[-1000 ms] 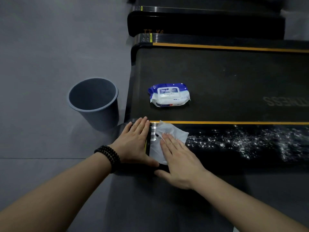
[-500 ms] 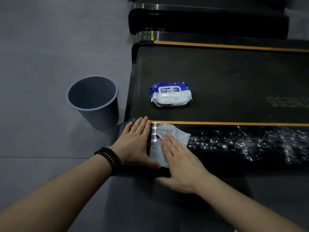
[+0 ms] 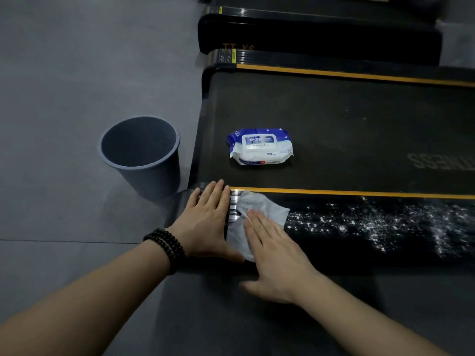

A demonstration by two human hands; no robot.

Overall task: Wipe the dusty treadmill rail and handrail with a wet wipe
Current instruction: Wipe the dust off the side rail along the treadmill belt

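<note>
Both hands lie flat on the treadmill rail point(image 3: 359, 227): the left hand point(image 3: 205, 222) braces its end, fingers straight together, while the right hand point(image 3: 275, 253) presses the wet wipe point(image 3: 259, 214) beside it, fingers extended, seemingly ready to sweep toward the dust point(image 3: 385, 222).

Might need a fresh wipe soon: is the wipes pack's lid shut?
Shut, apparently: the wipes pack lies on the treadmill belt with its lid flat, no wipe protruding.

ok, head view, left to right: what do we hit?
Grey bin → beaded bracelet → left hand → wet wipe under the right hand → white dust on the rail.
</note>
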